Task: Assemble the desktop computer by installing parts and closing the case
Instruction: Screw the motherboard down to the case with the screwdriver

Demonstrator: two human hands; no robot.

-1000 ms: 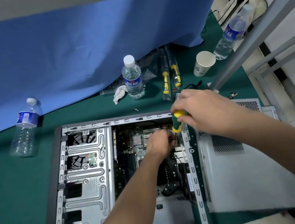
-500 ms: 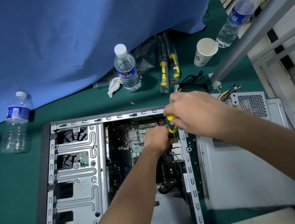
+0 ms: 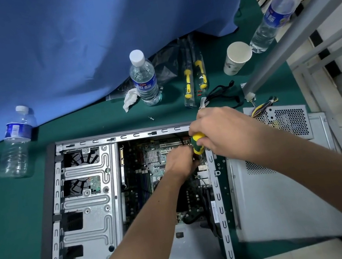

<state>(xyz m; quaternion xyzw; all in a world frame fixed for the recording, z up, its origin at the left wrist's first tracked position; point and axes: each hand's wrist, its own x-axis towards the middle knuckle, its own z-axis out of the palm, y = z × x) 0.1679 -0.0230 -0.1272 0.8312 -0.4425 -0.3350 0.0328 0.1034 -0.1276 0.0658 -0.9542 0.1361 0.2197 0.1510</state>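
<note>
The right hand (image 3: 223, 131) is curled around the yellow-and-green handle of a screwdriver (image 3: 197, 144), which points down into the far right corner of the open computer case (image 3: 88, 212). The left hand (image 3: 181, 161) reaches inside the case just beside the screwdriver's lower end, fingers bent at the tip; what it pinches, if anything, is hidden. Under both hands lies the circuit board (image 3: 143, 173). Right of the case, on the green bench (image 3: 4, 227), rests the grey side panel (image 3: 281, 201), with a power supply (image 3: 289, 120) at its far end. Farther off stand a water bottle (image 3: 144, 79), a paper cup (image 3: 237, 57) and two packaged screwdrivers (image 3: 193, 75).
</note>
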